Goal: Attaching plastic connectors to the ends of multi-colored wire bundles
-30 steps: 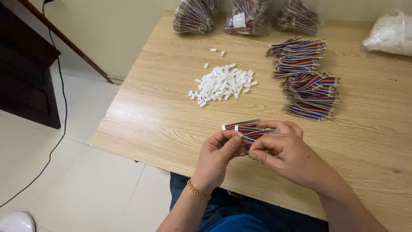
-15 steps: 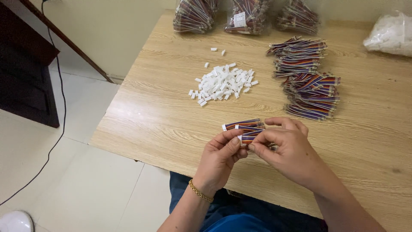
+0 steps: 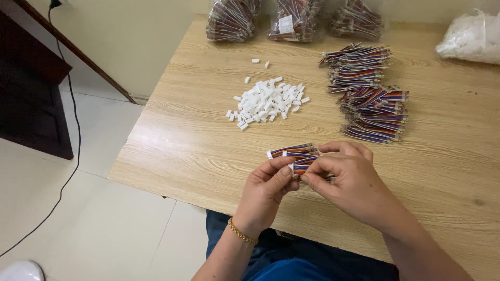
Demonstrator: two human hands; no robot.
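I'm pinching striped wire bundles (image 3: 297, 156) with my left hand (image 3: 265, 190) and right hand (image 3: 354, 179); clear wire bags (image 3: 291, 18), one white-labelled, are sitting at twelve o'clock.

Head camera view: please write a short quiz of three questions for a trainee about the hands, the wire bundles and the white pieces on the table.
1. True or false: the pile of white connector pieces lies between the hands and the far edge of the wooden table.
2. What do the left hand and the right hand hold together?
A. a plastic bag
B. short multicoloured wire bundles
C. a single white piece
3. Fill in: the loose stack of wire bundles lies to the ____ of the white pile.

Key
1. True
2. B
3. right
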